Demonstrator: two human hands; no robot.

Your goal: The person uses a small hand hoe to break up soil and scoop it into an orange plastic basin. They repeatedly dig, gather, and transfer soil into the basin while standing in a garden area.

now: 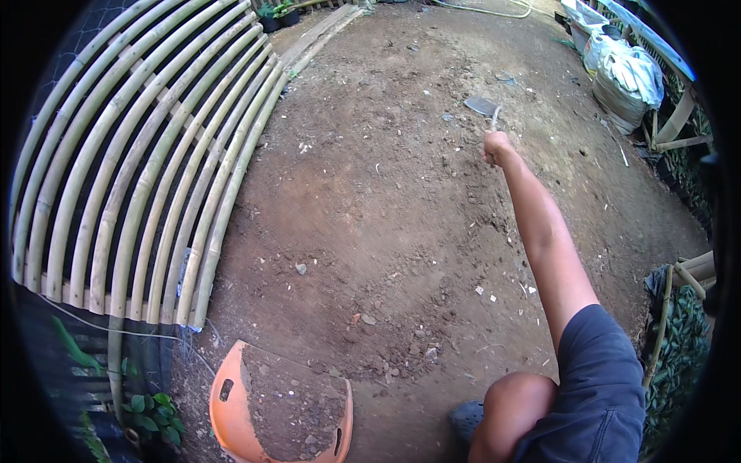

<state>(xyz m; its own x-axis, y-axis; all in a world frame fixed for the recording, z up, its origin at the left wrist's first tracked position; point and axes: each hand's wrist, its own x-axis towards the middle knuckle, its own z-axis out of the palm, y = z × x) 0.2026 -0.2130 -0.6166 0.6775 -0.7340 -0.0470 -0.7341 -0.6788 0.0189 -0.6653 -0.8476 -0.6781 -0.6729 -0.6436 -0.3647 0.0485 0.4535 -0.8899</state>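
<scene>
My right hand (496, 147) is closed around the handle of a short hand hoe (480, 106), with the arm stretched far forward. The hoe's broad metal blade is at or just above the bare brown soil (359, 191); contact cannot be made out. Below, near my bent knee, an orange plastic scoop-shaped tub (224, 425) with slotted handholds lies with its wide side toward the soil. Dirt and small stones (295, 405) cover its inside. Crumbled soil and pebbles (405, 347) lie in front of it. My left hand is out of view.
A bamboo slat panel (156, 162) borders the left side. Stuffed white sacks (628, 87) stand at the upper right beside a bamboo frame (683, 116). A pale hose (492, 11) lies at the far end. Leafy plants (153, 414) grow left of the tub.
</scene>
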